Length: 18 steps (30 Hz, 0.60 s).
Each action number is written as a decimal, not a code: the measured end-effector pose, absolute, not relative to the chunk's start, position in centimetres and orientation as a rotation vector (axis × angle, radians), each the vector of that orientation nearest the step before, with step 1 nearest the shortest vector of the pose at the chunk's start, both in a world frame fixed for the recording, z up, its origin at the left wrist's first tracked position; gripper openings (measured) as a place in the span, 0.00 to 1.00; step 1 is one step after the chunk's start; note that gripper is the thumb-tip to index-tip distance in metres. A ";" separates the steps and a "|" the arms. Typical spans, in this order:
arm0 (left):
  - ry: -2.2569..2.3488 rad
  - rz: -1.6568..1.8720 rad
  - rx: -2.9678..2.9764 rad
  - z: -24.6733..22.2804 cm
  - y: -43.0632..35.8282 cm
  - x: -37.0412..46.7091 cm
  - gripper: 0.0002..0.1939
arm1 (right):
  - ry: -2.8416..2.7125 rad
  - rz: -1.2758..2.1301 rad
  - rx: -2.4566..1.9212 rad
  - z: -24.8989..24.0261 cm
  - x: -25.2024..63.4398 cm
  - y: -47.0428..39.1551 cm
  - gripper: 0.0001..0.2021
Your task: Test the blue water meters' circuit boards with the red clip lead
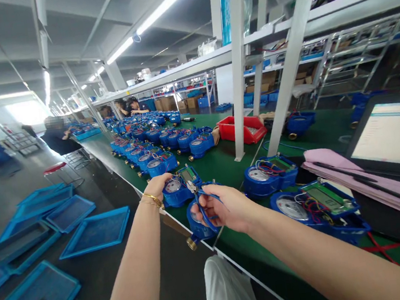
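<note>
My right hand (216, 209) is closed around blue-handled pliers (204, 208), whose metal jaws point up and left over the edge of a blue meter (176, 197) with a round dial and a small green display board. My left hand (158, 187) grips that meter at its left side, fingers partly hidden behind it. Below my right hand, another blue meter (198, 225) with a brass fitting sits at the bench edge, partly covered by the hand. Two more meters with open wiring, one nearer (290, 207) and one behind (259, 174), stand to the right.
Rows of blue meters (154, 165) stand along the green bench (224, 166). A red bin (243, 130), metal posts (239, 67), pink folders (368, 183) and a laptop (394, 131) are nearby. Blue trays (96, 231) lie on the floor at left. People sit farther off.
</note>
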State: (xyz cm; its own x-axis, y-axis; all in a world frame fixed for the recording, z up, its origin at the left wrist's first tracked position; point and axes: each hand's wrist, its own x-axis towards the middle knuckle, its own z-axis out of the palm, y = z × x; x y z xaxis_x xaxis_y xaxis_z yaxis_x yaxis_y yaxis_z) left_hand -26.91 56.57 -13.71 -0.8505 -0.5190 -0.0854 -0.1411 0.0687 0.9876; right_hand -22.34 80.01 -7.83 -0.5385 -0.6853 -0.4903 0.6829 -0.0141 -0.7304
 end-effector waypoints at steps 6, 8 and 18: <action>-2.003 -2.033 0.711 -12.8 57.0 -26.2 0.09 | 1.258 -1.656 0.036 -7.8 -23.0 76.8 0.20; -1.987 -2.055 0.726 -12.6 57.1 -26.1 0.09 | 1.279 -1.644 0.056 -7.9 -23.3 75.9 0.19; -1.966 -2.080 0.745 -12.2 57.3 -25.8 0.09 | 1.394 -1.617 0.100 -8.6 -25.0 73.5 0.17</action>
